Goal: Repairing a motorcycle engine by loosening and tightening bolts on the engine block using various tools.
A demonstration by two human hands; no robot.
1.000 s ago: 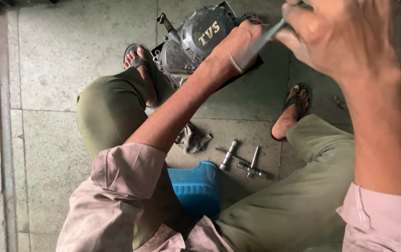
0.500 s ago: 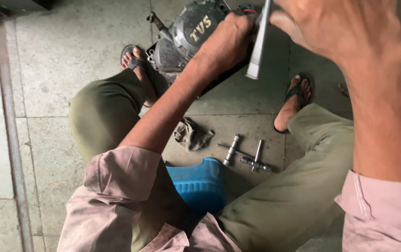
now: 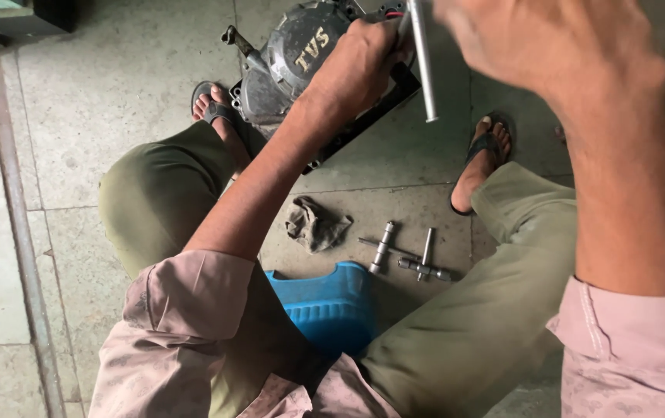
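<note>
Both hands work up close to the camera. Left hand (image 3: pixel 363 70) presses down on the top edge of the grey engine casing (image 3: pixel 286 70), fingers curled over it and gripping its rim. Right hand (image 3: pixel 549 62) is raised and blurred, closed around the upper end of a long steel rod (image 3: pixel 423 66), likely the shaft of a T-handle wrench, which hangs almost upright just beside the left knuckles; its top end is hidden in the fist.

That casing sits on a black tray (image 3: pixel 363 124) on the stone floor (image 3: pixel 100 124), between the two sandalled feet. It looks like cast metal: heavy, rigid, probably oily, so the rim and the bolt lugs seem the safest places to hold. A raised pale emblem in block characters runs slantwise across its domed cover, left of the left hand.

Below the hands, between the knees, lie a crumpled grey rag (image 3: pixel 313 224) and T-handle socket wrenches (image 3: pixel 417 255), bright steel, smooth and stiff. Nearer the body is a low blue plastic stool (image 3: pixel 324 302).
</note>
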